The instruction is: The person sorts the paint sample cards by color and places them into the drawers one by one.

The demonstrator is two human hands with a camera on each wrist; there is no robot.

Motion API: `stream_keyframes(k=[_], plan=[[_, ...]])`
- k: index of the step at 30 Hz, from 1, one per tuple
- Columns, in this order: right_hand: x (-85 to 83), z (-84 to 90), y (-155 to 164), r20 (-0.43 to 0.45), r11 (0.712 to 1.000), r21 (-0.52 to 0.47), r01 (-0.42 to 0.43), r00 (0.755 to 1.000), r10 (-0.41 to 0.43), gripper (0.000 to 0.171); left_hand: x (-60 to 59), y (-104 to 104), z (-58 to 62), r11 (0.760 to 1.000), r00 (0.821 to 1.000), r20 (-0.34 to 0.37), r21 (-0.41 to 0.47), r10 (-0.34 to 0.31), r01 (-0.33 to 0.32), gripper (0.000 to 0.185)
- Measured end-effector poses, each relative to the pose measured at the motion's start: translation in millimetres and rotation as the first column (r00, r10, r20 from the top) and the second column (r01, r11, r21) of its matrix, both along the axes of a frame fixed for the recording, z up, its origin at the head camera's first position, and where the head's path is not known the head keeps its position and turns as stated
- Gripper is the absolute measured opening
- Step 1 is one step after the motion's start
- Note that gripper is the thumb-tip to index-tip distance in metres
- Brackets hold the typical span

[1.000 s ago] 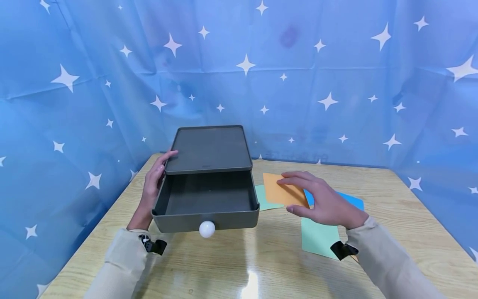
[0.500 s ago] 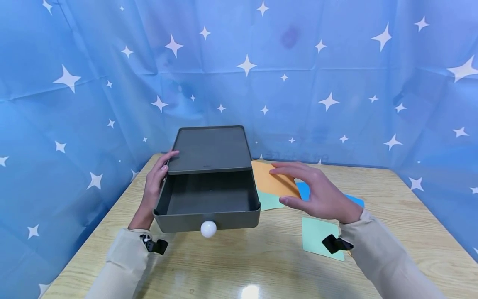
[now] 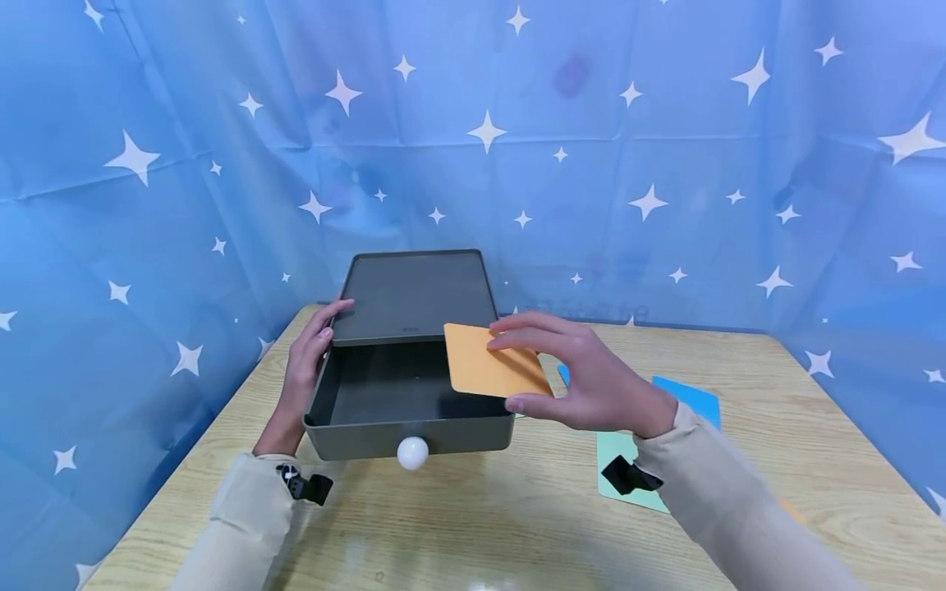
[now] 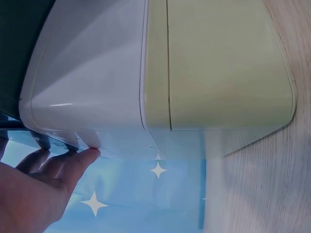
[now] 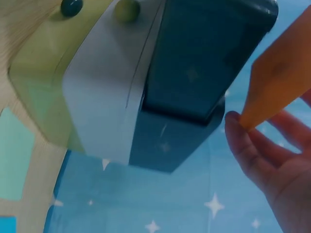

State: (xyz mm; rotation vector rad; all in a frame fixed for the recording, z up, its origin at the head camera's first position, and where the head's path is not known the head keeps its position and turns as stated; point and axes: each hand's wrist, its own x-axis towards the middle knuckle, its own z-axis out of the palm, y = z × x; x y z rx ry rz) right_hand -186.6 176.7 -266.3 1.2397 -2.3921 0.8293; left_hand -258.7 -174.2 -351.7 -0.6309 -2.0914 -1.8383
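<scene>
A small chest of stacked drawers stands at the left of the table. Its dark grey top drawer (image 3: 377, 398) is pulled out, with a white round knob (image 3: 412, 452) on the front. Below it are a whitish tier (image 4: 87, 73) and a yellow-green tier (image 4: 228, 63). My left hand (image 3: 301, 361) rests against the chest's left side, fingers extended along it. Between thumb and fingers my right hand (image 3: 591, 373) pinches an orange card (image 3: 480, 369). The card hangs tilted over the right part of the drawer and hides some of it. Inside the visible part of the drawer is bare floor.
Right of the chest, a green card (image 3: 624, 472) and a blue card (image 3: 691, 400) lie on the wooden table (image 3: 547, 525). An orange corner (image 3: 792, 510) peeks out beside my right sleeve. A blue star-patterned curtain (image 3: 591, 164) surrounds the table.
My right hand has moved left with the orange card, from beside the chest to above its drawer. My left hand and the chest have stayed in place.
</scene>
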Motion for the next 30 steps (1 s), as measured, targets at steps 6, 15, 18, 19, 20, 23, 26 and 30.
stream_keyframes(k=[6,15,18,19,20,23,26,30], plan=[[-3.3,1.4,-23.1,0.002,0.997,0.016,-0.076,0.997,0.076,0.051,-1.1,-0.5,0.5,1.0,1.0,-0.003,-0.003,-0.003,0.003,0.051],[-6.5,-2.4,-43.4,-0.036,0.987,0.064,-0.144,0.989,0.147,0.047,0.8,0.6,0.7,1.0,1.0,0.006,-0.016,0.007,-0.007,0.05],[-8.2,-1.9,-47.3,-0.049,0.986,0.102,-0.133,0.989,0.139,0.045,0.9,0.9,0.6,1.0,1.0,0.006,-0.011,0.002,-0.002,0.051],[-8.7,-1.7,-48.6,-0.048,0.985,0.115,-0.127,0.99,0.133,0.044,0.8,1.0,0.5,1.0,1.0,0.005,-0.01,0.002,-0.002,0.051],[-8.8,-1.1,-49.7,-0.044,0.985,0.128,-0.117,0.991,0.123,0.043,0.7,1.1,0.5,1.0,1.0,0.005,-0.007,-0.001,0.001,0.051],[-8.8,0.9,-53.7,-0.029,0.983,0.165,-0.082,0.996,0.089,0.042,0.8,1.4,0.6,1.0,1.0,0.007,-0.003,-0.004,0.004,0.05],[-9.1,2.0,-57.6,-0.016,0.98,0.193,-0.049,0.998,0.053,0.042,1.0,1.6,0.8,1.0,1.0,0.008,0.003,-0.007,0.007,0.05],[-10.3,0.4,-62.1,-0.01,0.977,0.211,-0.015,1.0,0.017,0.042,1.2,1.2,0.7,1.0,1.0,0.011,0.004,-0.004,0.004,0.05]])
